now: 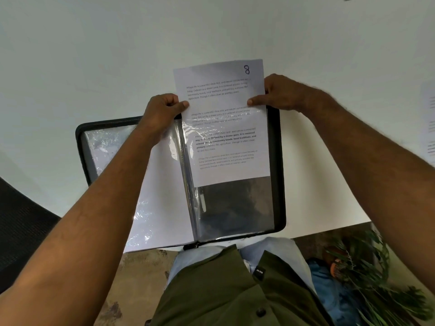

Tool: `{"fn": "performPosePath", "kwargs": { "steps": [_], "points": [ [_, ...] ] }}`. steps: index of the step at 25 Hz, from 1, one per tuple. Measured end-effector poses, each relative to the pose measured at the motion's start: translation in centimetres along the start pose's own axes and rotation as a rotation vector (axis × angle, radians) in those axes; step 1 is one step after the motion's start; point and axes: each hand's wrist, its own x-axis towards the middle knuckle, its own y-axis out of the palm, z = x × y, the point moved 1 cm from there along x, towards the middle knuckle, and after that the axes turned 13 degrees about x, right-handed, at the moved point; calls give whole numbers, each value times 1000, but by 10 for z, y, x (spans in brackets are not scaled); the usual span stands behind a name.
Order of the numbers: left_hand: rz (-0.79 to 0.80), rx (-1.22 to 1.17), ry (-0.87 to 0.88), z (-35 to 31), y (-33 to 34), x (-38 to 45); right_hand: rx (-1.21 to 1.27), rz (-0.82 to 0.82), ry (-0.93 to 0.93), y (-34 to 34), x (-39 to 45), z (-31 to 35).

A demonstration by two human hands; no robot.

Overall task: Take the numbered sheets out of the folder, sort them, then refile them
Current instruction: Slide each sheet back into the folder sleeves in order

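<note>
A black display folder [279, 184] lies open on the white table [70, 67] in front of me. A printed sheet marked 8 [221, 90] sticks halfway out of the top of the right-hand clear sleeve [237, 203]. My left hand [162, 111] pinches the sheet's left edge between thumb and fingers. My right hand [280, 92] pinches its right edge, thumb on the front. The sleeve's lower part shows dark and holds no paper. The left page [164, 208] holds a sheet with its blank side up, partly hidden by my left forearm.
Another printed sheet [429, 123] lies at the table's right edge. A dark mesh chair [21, 227] stands at the left. A green plant [367, 274] and blue cloth sit on the floor at the lower right, beside my legs.
</note>
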Motion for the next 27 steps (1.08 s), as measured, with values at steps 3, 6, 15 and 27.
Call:
{"fn": "performPosePath", "kwargs": {
  "steps": [3, 6, 15, 27],
  "points": [
    [-24, 6, 4, 2, 1, 2, -32, 39, 24, 2, 0, 1],
    [-26, 72, -24, 8, -1, 7, 159, -68, -58, 5, 1, 6],
    [-17, -10, 38, 8, -2, 8, -38, -48, -61, 4, 3, 12],
    [1, 210, 42, 13, -2, 8, -1, -105, -233, 12, 3, 25]
  ]
}}
